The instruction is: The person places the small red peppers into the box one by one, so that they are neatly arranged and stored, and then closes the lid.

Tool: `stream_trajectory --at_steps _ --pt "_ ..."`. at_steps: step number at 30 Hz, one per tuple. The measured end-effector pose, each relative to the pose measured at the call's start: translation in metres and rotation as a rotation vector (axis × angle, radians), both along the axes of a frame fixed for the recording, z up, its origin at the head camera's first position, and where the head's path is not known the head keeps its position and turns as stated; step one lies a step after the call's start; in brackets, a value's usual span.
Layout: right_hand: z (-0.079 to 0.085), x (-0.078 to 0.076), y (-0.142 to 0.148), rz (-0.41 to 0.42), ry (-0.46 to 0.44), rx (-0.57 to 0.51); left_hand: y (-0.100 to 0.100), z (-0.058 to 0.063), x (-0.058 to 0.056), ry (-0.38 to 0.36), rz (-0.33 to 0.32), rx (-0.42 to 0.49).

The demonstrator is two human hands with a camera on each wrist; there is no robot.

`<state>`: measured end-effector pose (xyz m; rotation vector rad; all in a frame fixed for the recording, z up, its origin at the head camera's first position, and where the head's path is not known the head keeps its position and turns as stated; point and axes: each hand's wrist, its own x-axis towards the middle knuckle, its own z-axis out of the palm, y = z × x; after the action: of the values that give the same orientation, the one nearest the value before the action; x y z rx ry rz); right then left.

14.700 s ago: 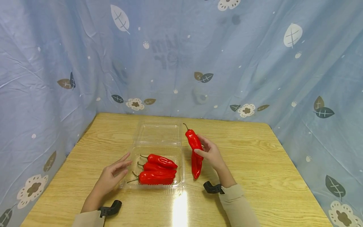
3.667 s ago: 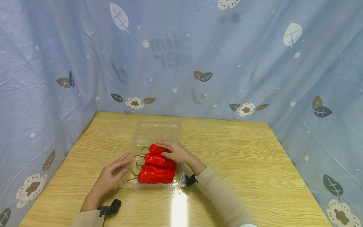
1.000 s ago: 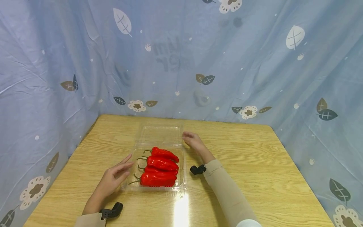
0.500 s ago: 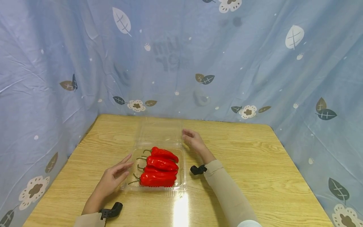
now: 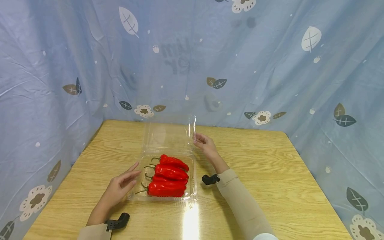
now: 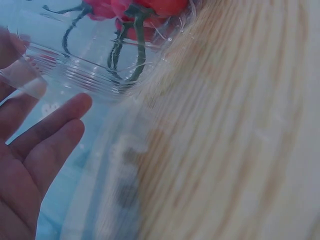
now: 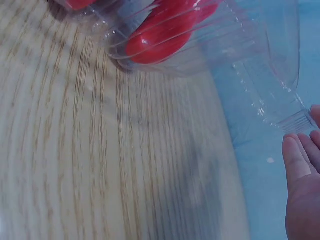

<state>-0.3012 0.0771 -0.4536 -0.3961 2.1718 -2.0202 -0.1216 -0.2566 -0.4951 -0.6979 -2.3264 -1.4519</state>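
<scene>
Several long red peppers (image 5: pixel 169 172) with green stems lie side by side in the base of a clear plastic clamshell box (image 5: pixel 192 196). Behind the peppers the box's hinged lid (image 5: pixel 171 136) stands tilted up off the table. My right hand (image 5: pixel 207 146) is at the lid's right edge; in the right wrist view its fingers look nearly straight, right at the lid's ribbed corner (image 7: pixel 295 121). Beside the box's left wall rests my left hand (image 5: pixel 118 188), fingers extended and slightly bent. The left wrist view has some of those fingertips overlapping the plastic wall.
The box stands on a light wood table (image 5: pixel 258 180). A blue patterned curtain (image 5: pixel 192 66) closes off the back and both sides. Black wrist cameras (image 5: pixel 118 222) sit on the wrists, and a bright glare lies in front of the box.
The peppers that the right hand held are now in the box. Over the last second the lid has swung up from lying flat, with the right hand beside it. The left hand stays put.
</scene>
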Motion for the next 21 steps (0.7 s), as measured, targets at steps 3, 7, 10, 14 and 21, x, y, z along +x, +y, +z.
stream_trajectory --at_steps 3,7,10,14,21 --pt "0.002 0.002 0.001 0.005 0.004 -0.016 0.000 -0.002 -0.001 -0.004 -0.002 0.009" --pt "0.009 0.008 0.003 0.038 0.018 -0.025 -0.001 -0.003 -0.001 -0.012 -0.005 0.013" --pt "0.019 0.014 0.004 0.055 0.012 -0.037 -0.001 -0.003 0.000 -0.024 -0.009 0.006" --pt "0.022 0.017 0.003 0.037 0.019 -0.037 -0.001 -0.003 0.000 -0.029 -0.005 -0.006" --pt "0.015 0.019 0.003 -0.021 0.091 -0.019 0.000 -0.002 0.000 -0.017 -0.005 0.011"
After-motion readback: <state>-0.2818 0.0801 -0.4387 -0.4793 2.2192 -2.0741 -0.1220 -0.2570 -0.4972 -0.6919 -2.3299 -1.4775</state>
